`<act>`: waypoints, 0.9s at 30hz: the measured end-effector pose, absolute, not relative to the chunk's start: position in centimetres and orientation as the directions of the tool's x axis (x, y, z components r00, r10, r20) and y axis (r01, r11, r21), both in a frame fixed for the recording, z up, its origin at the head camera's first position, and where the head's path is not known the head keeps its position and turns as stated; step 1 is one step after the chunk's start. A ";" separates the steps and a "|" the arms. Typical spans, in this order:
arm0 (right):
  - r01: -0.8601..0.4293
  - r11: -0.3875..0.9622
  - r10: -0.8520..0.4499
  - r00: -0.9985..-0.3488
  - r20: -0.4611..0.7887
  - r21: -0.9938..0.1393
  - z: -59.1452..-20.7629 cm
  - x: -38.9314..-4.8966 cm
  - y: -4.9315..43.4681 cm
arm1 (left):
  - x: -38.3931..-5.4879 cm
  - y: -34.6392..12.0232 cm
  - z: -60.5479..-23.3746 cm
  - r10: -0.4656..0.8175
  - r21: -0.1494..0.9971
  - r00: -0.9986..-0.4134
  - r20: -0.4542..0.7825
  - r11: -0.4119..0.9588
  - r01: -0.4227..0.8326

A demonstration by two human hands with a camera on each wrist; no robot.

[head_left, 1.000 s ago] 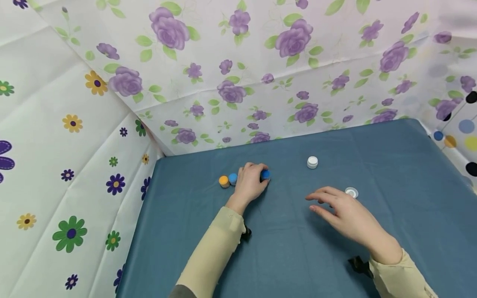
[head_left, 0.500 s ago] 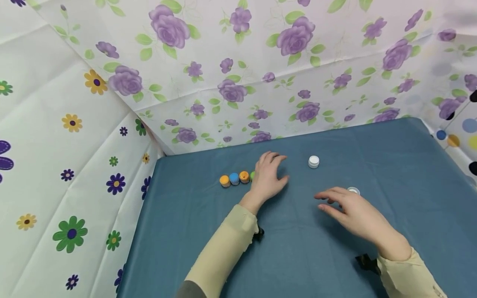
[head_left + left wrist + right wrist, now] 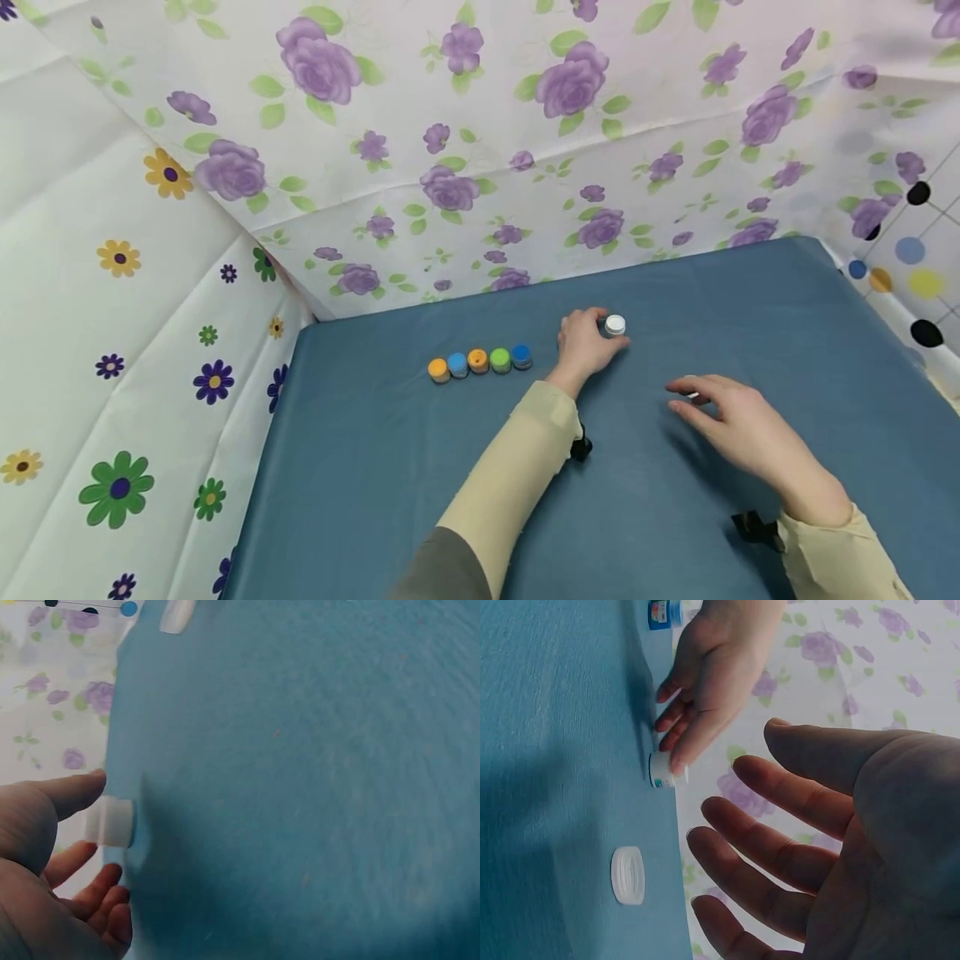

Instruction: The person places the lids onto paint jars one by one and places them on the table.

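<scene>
My left hand (image 3: 587,343) reaches to a small white-lidded jar (image 3: 615,325) standing on the blue cloth. In the left wrist view, thumb and fingers spread either side of this white jar (image 3: 116,822), with a gap showing below the thumb. My right hand (image 3: 757,429) hovers over the cloth, fingers apart and loosely bent, holding nothing. Beneath it, mostly hidden in the head view, lies a round white lid (image 3: 628,875), seen whole in the right wrist view.
Left of my left hand several small paint jars stand in a row: an orange jar (image 3: 438,370), a light blue jar (image 3: 457,364), another orange jar (image 3: 477,360), a green jar (image 3: 500,360) and a dark blue jar (image 3: 521,357). A flowered curtain (image 3: 450,192) borders the cloth behind.
My left hand has let go of the dark blue jar at the row's end and moved right to the white jar. My right hand has shifted slightly right.
</scene>
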State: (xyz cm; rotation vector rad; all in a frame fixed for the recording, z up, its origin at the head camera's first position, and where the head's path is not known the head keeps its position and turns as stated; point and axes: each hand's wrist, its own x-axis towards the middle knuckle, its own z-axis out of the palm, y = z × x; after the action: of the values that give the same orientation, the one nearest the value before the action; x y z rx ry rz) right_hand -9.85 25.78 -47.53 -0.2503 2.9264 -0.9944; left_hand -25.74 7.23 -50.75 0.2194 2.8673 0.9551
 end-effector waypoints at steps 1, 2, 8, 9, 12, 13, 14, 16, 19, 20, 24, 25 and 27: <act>-0.138 0.781 -0.166 -0.986 0.011 -0.609 -47.6 -9.8 25.9 | -25.7 7.4 -51.0 0.155 0.602 -0.986 -0.063 0.794 0.086; -0.136 0.778 -0.166 -0.986 0.008 -0.613 -47.6 -9.7 25.9 | -25.7 7.6 -51.2 0.143 0.599 -0.988 -0.062 0.797 0.078; -0.125 0.772 -0.157 -0.988 0.004 -0.624 -47.8 -9.4 26.0 | -25.5 8.1 -52.1 0.086 0.602 -0.996 -0.004 0.796 0.066; -0.125 0.772 -0.156 -0.988 0.004 -0.624 -47.8 -9.4 26.0 | -25.5 8.2 -52.2 0.080 0.604 -0.997 0.000 0.794 0.064; -0.120 0.773 -0.154 -0.988 -0.002 -0.623 -47.9 -9.6 26.0 | -25.4 8.1 -52.5 0.079 0.632 -0.997 0.015 0.772 0.071; -0.115 0.774 -0.150 -0.989 -0.004 -0.622 -47.9 -9.6 26.0 | -25.4 7.9 -52.6 0.085 0.650 -0.996 0.022 0.756 0.079; -0.110 0.775 -0.147 -0.989 -0.008 -0.622 -47.9 -9.7 26.0 | -25.3 7.8 -52.7 0.088 0.679 -0.996 0.032 0.729 0.086; -0.100 0.777 -0.142 -0.990 -0.019 -0.622 -47.9 -9.9 26.1 | -25.1 7.1 -52.8 0.098 0.756 -0.994 0.057 0.646 0.107; -0.084 0.783 -0.130 -0.991 -0.030 -0.617 -48.0 -10.2 26.3 | -24.2 5.5 -52.6 0.141 0.851 -0.985 0.103 0.499 0.161; -0.081 0.787 -0.125 -0.992 -0.029 -0.612 -48.1 -10.3 26.4 | -23.7 4.8 -52.3 0.162 0.873 -0.980 0.118 0.454 0.180; -0.065 0.806 -0.104 -0.994 -0.033 -0.589 -48.4 -10.9 27.2 | -20.9 1.6 -50.9 0.272 0.909 -0.951 0.146 0.343 0.237; -0.059 0.812 -0.099 -0.994 -0.038 -0.581 -48.5 -11.0 27.4 | -20.1 0.7 -50.6 0.297 0.915 -0.943 0.149 0.320 0.245; -0.044 0.822 -0.098 -0.993 -0.065 -0.568 -48.8 -11.3 27.7 | -18.5 -1.2 -50.3 0.351 0.929 -0.924 0.152 0.269 0.255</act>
State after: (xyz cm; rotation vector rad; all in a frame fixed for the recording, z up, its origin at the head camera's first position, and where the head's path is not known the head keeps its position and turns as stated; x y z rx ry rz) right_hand -11.32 27.71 -48.81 -0.1132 2.9112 -0.9040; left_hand -18.53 -1.21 -50.28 0.5836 2.4347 1.7555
